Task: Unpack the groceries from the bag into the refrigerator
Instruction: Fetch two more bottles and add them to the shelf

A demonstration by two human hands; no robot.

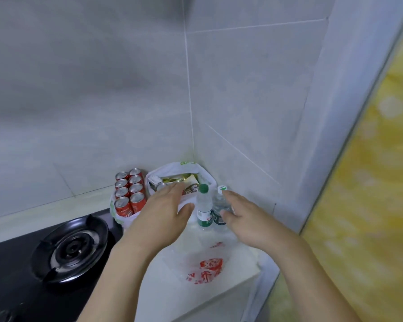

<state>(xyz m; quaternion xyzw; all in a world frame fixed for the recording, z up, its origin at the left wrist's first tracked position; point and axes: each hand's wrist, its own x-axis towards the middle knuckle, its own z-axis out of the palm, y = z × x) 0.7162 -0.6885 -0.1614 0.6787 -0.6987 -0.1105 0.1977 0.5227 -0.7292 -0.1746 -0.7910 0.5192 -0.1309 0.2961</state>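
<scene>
A white grocery bag [197,169] stands open in the tiled corner of the counter, with yellow and boxed packages [186,180] inside. My left hand [165,205] reaches over its front rim with straight fingers and holds nothing. Two water bottles stand just in front of the bag: one with a green cap [204,206], one with a white cap [219,205]. My right hand [244,217] is at the white-capped bottle, fingers extended beside it; a firm grip does not show. A flat clear plastic bag with red print [209,266] lies on the counter below.
Several red soda cans [129,190] sit in a second bag left of the grocery bag. A black gas hob with a burner [72,247] fills the lower left. Tiled walls close the corner. A yellow patterned surface [370,182] lies to the right. The refrigerator is out of view.
</scene>
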